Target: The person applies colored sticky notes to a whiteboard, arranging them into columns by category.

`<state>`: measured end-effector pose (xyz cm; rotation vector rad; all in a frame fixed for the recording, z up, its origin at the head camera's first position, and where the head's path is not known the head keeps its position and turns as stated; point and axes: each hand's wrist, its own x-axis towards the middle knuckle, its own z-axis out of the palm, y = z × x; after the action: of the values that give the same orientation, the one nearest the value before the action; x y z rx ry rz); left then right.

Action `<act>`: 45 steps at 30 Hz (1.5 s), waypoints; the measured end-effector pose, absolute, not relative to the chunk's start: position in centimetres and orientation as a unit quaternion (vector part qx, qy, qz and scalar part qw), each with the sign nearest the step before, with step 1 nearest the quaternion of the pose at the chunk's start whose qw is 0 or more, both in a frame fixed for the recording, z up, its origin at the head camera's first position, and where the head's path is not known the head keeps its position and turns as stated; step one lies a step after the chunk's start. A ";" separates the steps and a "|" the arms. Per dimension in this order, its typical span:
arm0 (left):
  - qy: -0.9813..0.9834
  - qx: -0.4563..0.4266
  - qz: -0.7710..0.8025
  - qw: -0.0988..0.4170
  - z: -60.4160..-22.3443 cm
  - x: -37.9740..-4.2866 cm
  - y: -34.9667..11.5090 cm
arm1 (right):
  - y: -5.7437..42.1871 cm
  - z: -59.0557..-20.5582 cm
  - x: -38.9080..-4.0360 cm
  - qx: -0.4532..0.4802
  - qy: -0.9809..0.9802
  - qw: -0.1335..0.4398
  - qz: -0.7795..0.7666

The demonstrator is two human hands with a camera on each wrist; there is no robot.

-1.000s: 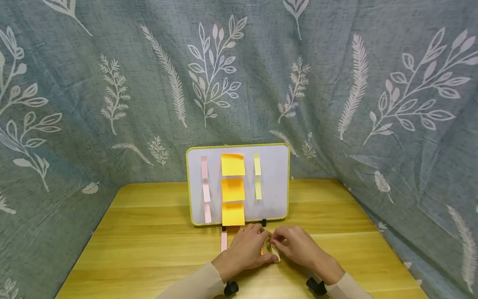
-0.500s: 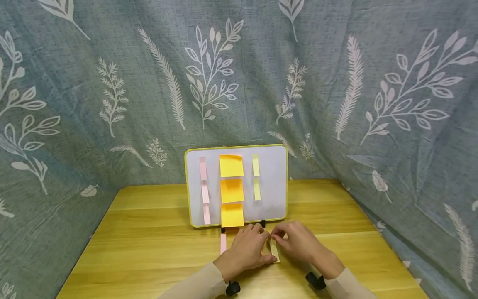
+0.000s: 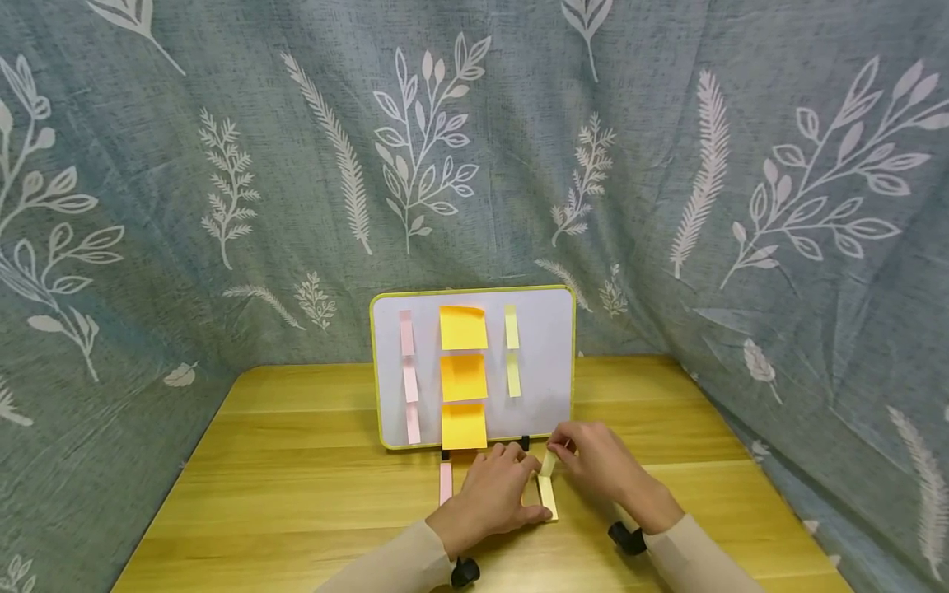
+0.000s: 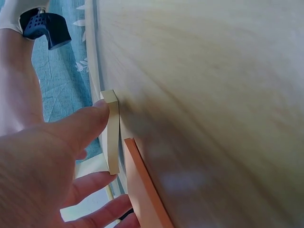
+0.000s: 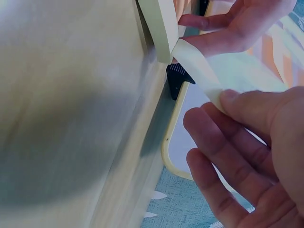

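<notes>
My left hand [image 3: 493, 490] holds a narrow pale yellow sticky note pad [image 3: 549, 499] on the table, thumb at its near end and forefinger at its far end. The left wrist view shows the pad's thick edge [image 4: 113, 137] between them. With thumb and fingertips my right hand [image 3: 604, 468] pinches the free end of the top sticky note [image 5: 197, 66], which bends up from the pad's far end. Beside the pad, partly hidden under the left hand, lies an orange sticky note pad [image 4: 145, 185]. A narrow pink pad [image 3: 446, 482] lies left of that hand.
Behind the hands a yellow-framed whiteboard [image 3: 544, 362] leans on black feet [image 3: 525, 443]. It bears a column of pink strips [image 3: 410, 379], a column of orange-yellow square notes [image 3: 463, 377] and two pale yellow strips [image 3: 513, 372]. A patterned curtain [image 3: 474, 165] surrounds the wooden table [image 3: 296, 494].
My right hand has moved up and away from me, lifting the top yellow note so it now stands up from the pad. The left hand has stayed in place.
</notes>
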<state>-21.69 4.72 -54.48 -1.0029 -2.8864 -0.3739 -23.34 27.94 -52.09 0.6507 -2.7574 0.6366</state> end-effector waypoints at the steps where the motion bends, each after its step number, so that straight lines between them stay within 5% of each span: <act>1: -0.937 -0.324 -0.123 0.032 -54.5 -21.7 4.7 | 28.0 -52.0 -23.5 0.218 -0.943 0.120 0.220; 13: -0.938 -0.324 -0.119 0.032 -54.7 -21.7 4.6 | 28.6 -51.1 -24.8 0.156 -0.936 0.137 0.284; 29: -0.933 -0.330 -0.136 0.044 -54.3 -21.3 4.6 | 27.2 -52.1 -23.2 0.236 -0.874 0.259 0.337; 45: -0.875 -0.343 -0.249 0.234 -51.6 -23.2 1.2 | 25.3 -53.4 -23.7 0.299 -0.849 0.288 0.326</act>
<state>-23.17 1.21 -51.63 -0.9413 -2.4016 -0.6824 -23.68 25.26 -53.38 0.7993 -2.2676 0.8713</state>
